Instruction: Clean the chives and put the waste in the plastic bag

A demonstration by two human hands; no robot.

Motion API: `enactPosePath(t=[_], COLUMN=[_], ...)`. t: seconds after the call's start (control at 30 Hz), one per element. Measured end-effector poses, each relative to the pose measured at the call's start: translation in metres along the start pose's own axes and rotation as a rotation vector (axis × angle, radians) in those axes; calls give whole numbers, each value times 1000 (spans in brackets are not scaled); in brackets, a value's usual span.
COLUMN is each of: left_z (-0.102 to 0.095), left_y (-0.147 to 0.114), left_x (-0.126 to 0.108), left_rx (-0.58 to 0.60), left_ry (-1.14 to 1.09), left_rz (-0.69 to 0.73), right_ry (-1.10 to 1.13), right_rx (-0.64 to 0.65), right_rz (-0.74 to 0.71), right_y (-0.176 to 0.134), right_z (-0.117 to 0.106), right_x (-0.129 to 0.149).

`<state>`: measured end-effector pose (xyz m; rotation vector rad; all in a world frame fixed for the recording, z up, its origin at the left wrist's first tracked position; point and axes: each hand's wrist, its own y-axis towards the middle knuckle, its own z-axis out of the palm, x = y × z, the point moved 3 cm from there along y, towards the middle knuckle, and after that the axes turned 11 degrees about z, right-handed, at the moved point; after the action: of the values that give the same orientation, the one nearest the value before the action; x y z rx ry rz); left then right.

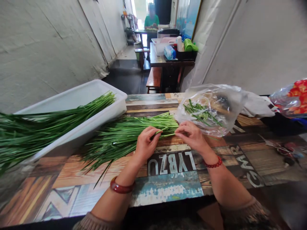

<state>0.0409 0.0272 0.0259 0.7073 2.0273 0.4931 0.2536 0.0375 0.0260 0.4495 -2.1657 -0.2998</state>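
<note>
A loose pile of green chives (124, 134) lies across the patterned table (168, 188) in front of me. My left hand (145, 143) pinches a few stalks near their cut ends. My right hand (190, 134) holds the tips of the same stalks, just beside a clear plastic bag (216, 107) that contains chive trimmings. A white plastic tub (79, 95) at the left holds another long bundle of chives (48, 123) that overhangs its near end.
A crumpled white bag (257, 105) and a red-printed bag (294, 97) sit at the right edge. Beyond the table stand a wooden bench (154, 80) and a second table (171, 60) with containers. A person in green (151, 19) sits far back.
</note>
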Motion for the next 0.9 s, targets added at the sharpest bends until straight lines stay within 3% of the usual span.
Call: enactPosePath(t=[0.13, 0.33, 0.53, 0.77, 0.9], left_z=[2, 8, 4, 5, 8], left_y=[0, -2, 0, 0, -1], left_x=[-1, -4, -6, -8, -8], left_rx=[35, 234, 189, 228, 305], left_ry=[-58, -131, -125, -134, -178], left_rz=[-26, -115, -180, -178, -199], right_ry=[128, 156, 137, -98, -63], right_rx=[-52, -92, -242, -135, -63], right_rz=[17, 16, 179, -153, -152], right_y=[-1, -4, -6, -9, -9], right_z=[5, 13, 4, 11, 20], right_x=[7, 12, 6, 23, 25])
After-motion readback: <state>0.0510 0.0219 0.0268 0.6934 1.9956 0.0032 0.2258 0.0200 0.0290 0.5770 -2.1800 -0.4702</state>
